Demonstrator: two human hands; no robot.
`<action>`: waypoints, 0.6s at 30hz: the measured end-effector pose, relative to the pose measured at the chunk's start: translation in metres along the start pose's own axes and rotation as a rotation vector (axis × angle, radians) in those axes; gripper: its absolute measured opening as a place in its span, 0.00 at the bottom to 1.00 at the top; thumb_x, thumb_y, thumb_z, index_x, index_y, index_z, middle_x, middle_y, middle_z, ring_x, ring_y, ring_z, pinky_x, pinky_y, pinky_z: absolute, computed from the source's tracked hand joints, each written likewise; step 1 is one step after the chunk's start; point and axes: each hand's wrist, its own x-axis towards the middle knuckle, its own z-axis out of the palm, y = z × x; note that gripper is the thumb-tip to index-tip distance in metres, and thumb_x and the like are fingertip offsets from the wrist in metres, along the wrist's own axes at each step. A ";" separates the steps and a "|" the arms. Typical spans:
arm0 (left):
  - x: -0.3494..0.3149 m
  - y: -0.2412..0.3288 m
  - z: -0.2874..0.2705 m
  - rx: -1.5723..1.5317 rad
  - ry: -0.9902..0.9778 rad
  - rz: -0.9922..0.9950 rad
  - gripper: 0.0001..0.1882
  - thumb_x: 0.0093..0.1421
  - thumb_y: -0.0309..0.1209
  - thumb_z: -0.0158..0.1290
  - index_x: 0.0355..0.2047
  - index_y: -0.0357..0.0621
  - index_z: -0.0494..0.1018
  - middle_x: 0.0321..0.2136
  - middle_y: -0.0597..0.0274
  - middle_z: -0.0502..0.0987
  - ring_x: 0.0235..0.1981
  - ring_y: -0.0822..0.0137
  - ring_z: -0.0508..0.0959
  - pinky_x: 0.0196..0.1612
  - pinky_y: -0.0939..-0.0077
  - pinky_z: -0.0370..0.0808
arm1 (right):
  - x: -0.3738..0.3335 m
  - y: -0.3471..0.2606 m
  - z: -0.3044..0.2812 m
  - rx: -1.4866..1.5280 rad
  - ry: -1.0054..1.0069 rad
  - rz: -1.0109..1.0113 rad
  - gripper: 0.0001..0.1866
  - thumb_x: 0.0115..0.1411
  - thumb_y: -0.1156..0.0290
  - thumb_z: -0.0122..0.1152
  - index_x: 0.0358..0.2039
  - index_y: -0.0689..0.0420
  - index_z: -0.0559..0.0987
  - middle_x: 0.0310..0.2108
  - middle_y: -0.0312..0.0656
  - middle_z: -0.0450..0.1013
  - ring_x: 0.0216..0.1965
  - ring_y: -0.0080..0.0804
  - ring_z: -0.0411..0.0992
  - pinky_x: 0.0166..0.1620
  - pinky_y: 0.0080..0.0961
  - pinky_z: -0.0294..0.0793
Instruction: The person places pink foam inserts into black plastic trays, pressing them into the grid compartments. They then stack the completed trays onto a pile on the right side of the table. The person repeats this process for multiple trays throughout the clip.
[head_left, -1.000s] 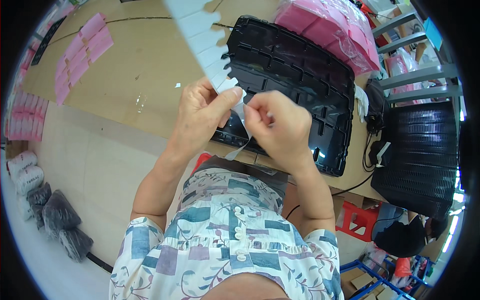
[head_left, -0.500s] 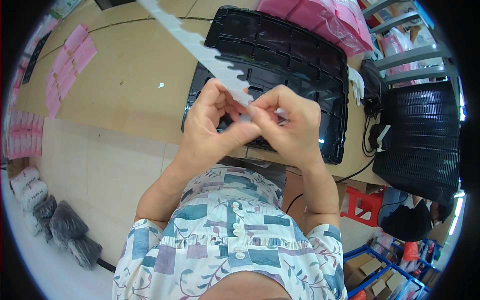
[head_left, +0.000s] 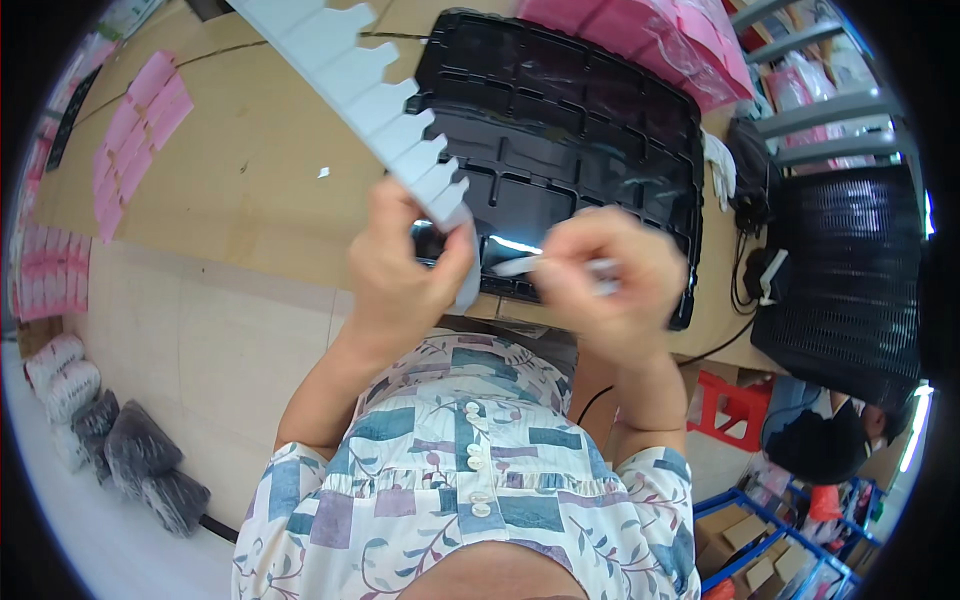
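Over the near edge of the worktop [head_left: 250,210], left hand [head_left: 405,270] closed, thumb and fingers pinched on the lower end of a long white strip [head_left: 365,95] with a stepped, notched edge. Running up and away from that pinch toward the far left corner of the worktop, rising off the top edge of the view. Just beside it on the right, right hand [head_left: 600,275] curled shut around a small white piece [head_left: 515,266], one tip poking out leftward toward the strip's end; blurred, so hard to tell whether piece and strip actually touch. Both hands raised above the surface, close together, a narrow gap between them.

Directly behind the hands, lying flat along the near edge: a black moulded tray [head_left: 560,130], glossy, divided into compartments, its near side partly hidden by both hands. Beyond the tray at the far right corner, a heap of pink packets [head_left: 650,40]. Along the left edge of the worktop, more flat pink packets [head_left: 140,130] laid in rows, well apart from the hands. Off the right edge, a black mesh basket [head_left: 840,270] with cables [head_left: 745,270] hanging beside it. Down on the floor to the left, bundled rolls in grey and white wrap [head_left: 110,440]. Lower right, a red stool [head_left: 730,405].
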 end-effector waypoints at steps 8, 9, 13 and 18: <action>-0.015 -0.008 -0.029 -0.686 -0.443 -0.350 0.24 0.53 0.14 0.57 0.50 0.37 0.65 0.30 0.62 0.75 0.32 0.71 0.76 0.35 0.78 0.74 | -0.039 0.058 -0.164 -0.259 -0.340 0.524 0.05 0.59 0.73 0.63 0.30 0.62 0.79 0.22 0.32 0.73 0.23 0.17 0.67 0.27 0.17 0.66; -0.016 -0.003 -0.023 -0.644 -0.416 -0.358 0.24 0.52 0.14 0.56 0.49 0.37 0.65 0.29 0.63 0.74 0.31 0.71 0.76 0.33 0.79 0.72 | -0.045 0.058 -0.169 -0.287 -0.400 0.521 0.05 0.58 0.73 0.63 0.30 0.62 0.79 0.21 0.34 0.74 0.22 0.19 0.68 0.27 0.19 0.67; -0.012 -0.005 -0.011 -0.567 -0.385 -0.371 0.23 0.54 0.13 0.55 0.49 0.38 0.65 0.30 0.63 0.74 0.32 0.73 0.76 0.33 0.82 0.74 | -0.055 0.053 -0.168 -0.401 -0.491 0.477 0.05 0.56 0.73 0.63 0.30 0.61 0.79 0.22 0.41 0.76 0.22 0.32 0.74 0.28 0.26 0.70; -0.009 -0.009 -0.010 -0.511 -0.388 -0.361 0.22 0.55 0.14 0.55 0.49 0.38 0.65 0.30 0.63 0.73 0.33 0.72 0.76 0.35 0.80 0.74 | -0.058 0.061 -0.165 -0.532 -0.553 0.370 0.05 0.57 0.74 0.63 0.30 0.62 0.78 0.24 0.42 0.76 0.25 0.37 0.75 0.30 0.27 0.73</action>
